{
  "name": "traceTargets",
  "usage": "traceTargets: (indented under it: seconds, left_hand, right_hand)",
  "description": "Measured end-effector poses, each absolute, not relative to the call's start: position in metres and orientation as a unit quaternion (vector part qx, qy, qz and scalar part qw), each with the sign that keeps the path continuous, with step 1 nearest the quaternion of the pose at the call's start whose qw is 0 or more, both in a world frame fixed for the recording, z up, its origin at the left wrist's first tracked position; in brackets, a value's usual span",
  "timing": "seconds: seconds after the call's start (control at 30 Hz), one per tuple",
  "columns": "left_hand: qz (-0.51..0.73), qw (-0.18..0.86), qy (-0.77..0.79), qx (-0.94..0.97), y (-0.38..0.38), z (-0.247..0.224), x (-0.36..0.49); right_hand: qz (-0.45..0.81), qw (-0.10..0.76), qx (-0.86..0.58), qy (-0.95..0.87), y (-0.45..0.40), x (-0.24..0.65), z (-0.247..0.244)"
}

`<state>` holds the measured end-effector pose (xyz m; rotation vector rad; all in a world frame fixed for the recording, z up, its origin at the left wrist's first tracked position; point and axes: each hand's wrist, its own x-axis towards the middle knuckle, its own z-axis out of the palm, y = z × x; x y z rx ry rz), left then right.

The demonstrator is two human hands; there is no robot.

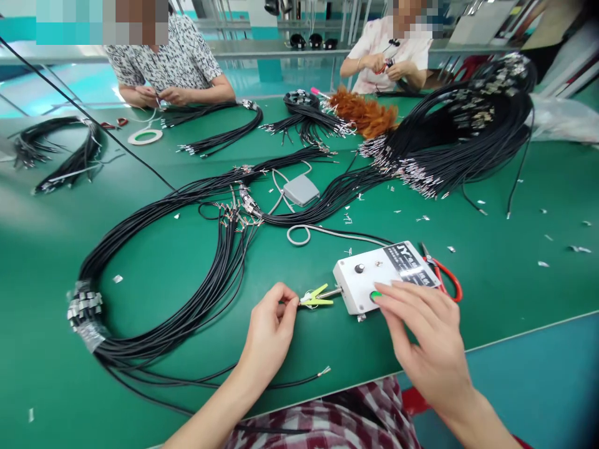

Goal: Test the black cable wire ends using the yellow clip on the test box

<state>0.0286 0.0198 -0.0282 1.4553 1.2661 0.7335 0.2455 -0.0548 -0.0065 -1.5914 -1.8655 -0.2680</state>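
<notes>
My left hand (271,324) is closed in a pinch on a cable end at the tip of a yellow-green clip (319,300); the fingers hide most of that end. The clip sits on a metal shaft (333,292) sticking out of a white control box (362,287) with a black knob (359,268) and a small toggle switch (379,264). Over the box's near side, my right hand (430,330) is open, fingers extended, fingertips at the green button (375,296). Black cables (168,330) curve in a taped bundle left of my left hand.
Red-handled pliers (450,284) lie behind the box. A grey pedal-like block (301,189), more cable bundles (421,143), orange fluffy material (362,112) and a tape roll (145,136) are farther back. Two people work across the green table (496,274). White scraps are scattered about.
</notes>
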Motion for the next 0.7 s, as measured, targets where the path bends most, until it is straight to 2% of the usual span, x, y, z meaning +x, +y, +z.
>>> traceTargets:
  seconds: [0.23, 0.5, 0.57, 0.7]
  left_hand:
    - [0.303, 0.506, 0.540, 0.600, 0.021, -0.025, 0.025]
    - [0.343, 0.527, 0.547, 0.553, 0.023, -0.023, 0.002]
    - [0.368, 0.520, 0.548, 0.542, 0.030, -0.018, -0.006]
    - [0.450, 0.462, 0.574, 0.505, 0.075, 0.005, -0.040]
  right_hand:
    - [-0.147, 0.327, -0.615, -0.702, -0.070, 0.255, -0.038]
    - [-0.149, 0.368, -0.605, -0.690, -0.069, 0.254, -0.033]
    - [-0.123, 0.373, -0.565, -0.725, -0.074, 0.242, -0.034]
    - [-0.020, 0.328, -0.407, -0.852, -0.082, 0.199, -0.051]
